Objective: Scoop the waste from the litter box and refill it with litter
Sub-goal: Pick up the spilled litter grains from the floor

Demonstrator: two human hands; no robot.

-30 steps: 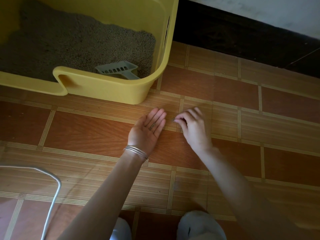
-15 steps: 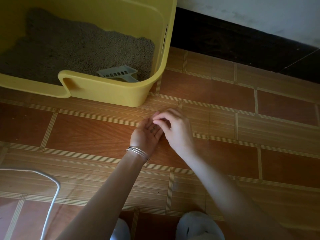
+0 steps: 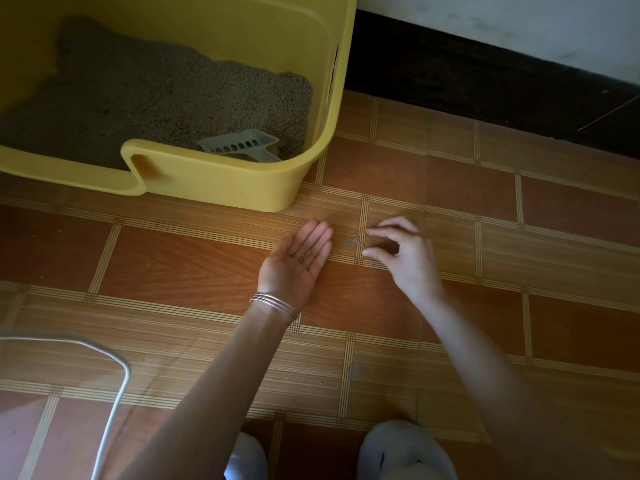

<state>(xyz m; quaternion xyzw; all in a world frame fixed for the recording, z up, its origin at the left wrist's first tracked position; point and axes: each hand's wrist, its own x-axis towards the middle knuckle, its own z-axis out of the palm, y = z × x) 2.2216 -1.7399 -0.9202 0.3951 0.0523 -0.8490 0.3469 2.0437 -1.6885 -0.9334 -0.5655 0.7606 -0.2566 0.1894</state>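
A yellow litter box (image 3: 221, 183) stands on the floor at the upper left, holding grey litter (image 3: 166, 95). A grey slotted scoop (image 3: 242, 146) lies in its near right corner. My left hand (image 3: 298, 261) lies palm up on the floor with straight fingers and a few litter grains (image 3: 306, 254) on the palm. A small cluster of spilled grains (image 3: 354, 241) sits on the tile between my hands. My right hand (image 3: 401, 254) hovers just right of them, thumb and forefinger curved and apart, holding nothing I can see.
A white cable (image 3: 114, 393) loops across the floor at the lower left. Two grey slippers (image 3: 405, 452) show at the bottom edge. A dark skirting board (image 3: 485, 74) and white wall run behind at the upper right.
My right hand has drawn back to the right from my left palm to the spilled grains on the tile. The left hand stays palm up.
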